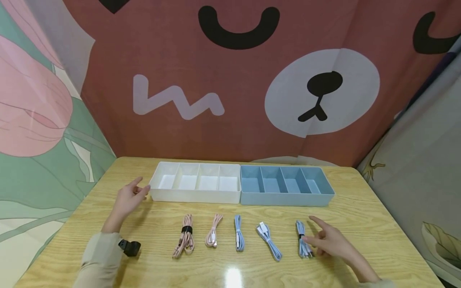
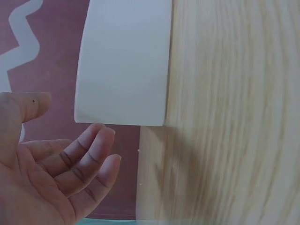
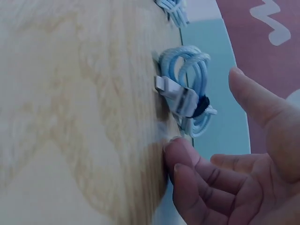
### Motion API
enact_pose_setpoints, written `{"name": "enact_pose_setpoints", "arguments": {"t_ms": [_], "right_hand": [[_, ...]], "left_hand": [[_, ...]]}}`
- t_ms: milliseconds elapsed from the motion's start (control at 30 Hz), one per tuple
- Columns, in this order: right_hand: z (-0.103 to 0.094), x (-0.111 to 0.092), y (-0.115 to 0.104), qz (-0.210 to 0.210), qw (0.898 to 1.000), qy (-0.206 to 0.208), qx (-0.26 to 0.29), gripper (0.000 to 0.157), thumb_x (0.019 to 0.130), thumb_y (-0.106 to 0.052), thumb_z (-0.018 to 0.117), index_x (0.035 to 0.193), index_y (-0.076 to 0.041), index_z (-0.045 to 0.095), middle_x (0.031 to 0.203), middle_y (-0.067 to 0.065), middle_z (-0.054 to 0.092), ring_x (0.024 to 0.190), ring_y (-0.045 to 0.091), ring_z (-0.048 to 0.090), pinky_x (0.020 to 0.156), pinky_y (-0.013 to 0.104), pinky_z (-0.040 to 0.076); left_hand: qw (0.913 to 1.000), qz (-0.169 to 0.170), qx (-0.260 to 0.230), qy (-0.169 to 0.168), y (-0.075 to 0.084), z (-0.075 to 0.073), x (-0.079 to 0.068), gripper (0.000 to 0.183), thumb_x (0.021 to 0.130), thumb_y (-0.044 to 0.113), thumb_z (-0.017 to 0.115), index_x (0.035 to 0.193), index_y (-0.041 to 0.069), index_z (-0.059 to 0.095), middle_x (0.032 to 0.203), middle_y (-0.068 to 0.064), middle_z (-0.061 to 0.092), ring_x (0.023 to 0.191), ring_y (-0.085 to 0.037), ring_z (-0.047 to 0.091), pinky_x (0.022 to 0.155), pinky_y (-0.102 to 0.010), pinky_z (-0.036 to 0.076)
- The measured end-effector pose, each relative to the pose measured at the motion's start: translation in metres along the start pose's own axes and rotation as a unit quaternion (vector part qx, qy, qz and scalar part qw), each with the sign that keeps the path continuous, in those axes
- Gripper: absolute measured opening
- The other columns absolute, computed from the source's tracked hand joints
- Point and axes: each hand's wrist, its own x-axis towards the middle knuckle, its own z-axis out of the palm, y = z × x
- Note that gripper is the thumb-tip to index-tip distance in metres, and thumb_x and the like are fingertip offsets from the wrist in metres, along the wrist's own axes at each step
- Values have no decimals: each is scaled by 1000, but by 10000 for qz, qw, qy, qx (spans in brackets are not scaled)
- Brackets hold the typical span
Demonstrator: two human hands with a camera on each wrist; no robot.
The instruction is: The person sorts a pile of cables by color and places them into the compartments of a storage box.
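Observation:
My left hand [image 1: 128, 197] hovers at the left end of the white divided box [image 1: 194, 196], fingers loosely bent and holding nothing. In the left wrist view its fingertips [image 2: 104, 133] are right at the box's end. Beside the rightmost cable, a light blue bundle with a black strap [image 1: 301, 237], is my right hand [image 1: 333, 241]. Its thumb and forefinger are spread, with nothing gripped between them. The right wrist view shows that looped blue cable [image 3: 199, 70] and its white plug [image 3: 185, 101] close to the fingers.
To the left lie a blue cable with a white plug [image 1: 269, 241], another blue cable [image 1: 239, 234], a pink cable [image 1: 214, 232] and a thicker pink bundle [image 1: 187, 240]. A blue divided box [image 1: 284, 199] adjoins the white one. A black device [image 1: 130, 248] is at my left sleeve.

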Motion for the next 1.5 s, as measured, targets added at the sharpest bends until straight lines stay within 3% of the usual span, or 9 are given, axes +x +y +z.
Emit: {"name": "enact_pose_setpoints", "arguments": {"t_ms": [133,467,767,900,1500], "right_hand": [[4,2,0,89,10000,-41,9,80,85,-33,63,139,8,19,58,6,54,48,19,52,43,30,41],[7,5,-6,-125,9997,-27,-189,82,83,-31,66,137,11,21,52,4,49,44,16,47,41,28,38],[10,10,-9,-450,9983,-179,-327,76,84,-29,65,135,12,28,50,5,50,41,15,47,40,29,38],[12,12,-8,-412,9983,-128,-385,73,83,-30,66,133,12,32,49,2,48,40,14,46,39,27,38],[11,11,-6,-53,9986,-255,454,73,83,-21,66,136,11,27,50,0,42,41,10,36,41,26,34]], "left_hand": [[9995,-217,-27,-242,-2,2,4,64,96,32,46,132,-17,27,89,-27,62,72,-32,64,57,-31,48],[9926,-750,-681,-669,-8,7,12,66,98,35,38,134,-17,21,87,-27,62,73,-32,64,61,-36,52],[9909,-910,-566,-816,-13,10,15,58,99,31,34,131,-18,30,85,-23,63,69,-24,62,59,-33,49],[9884,-1005,-598,-968,-12,11,15,60,99,33,30,130,-18,31,84,-21,62,68,-23,61,60,-34,49],[9789,-1293,-871,-1323,-9,17,13,65,100,38,18,126,-19,32,80,-14,60,67,-18,58,59,-33,46]]}}
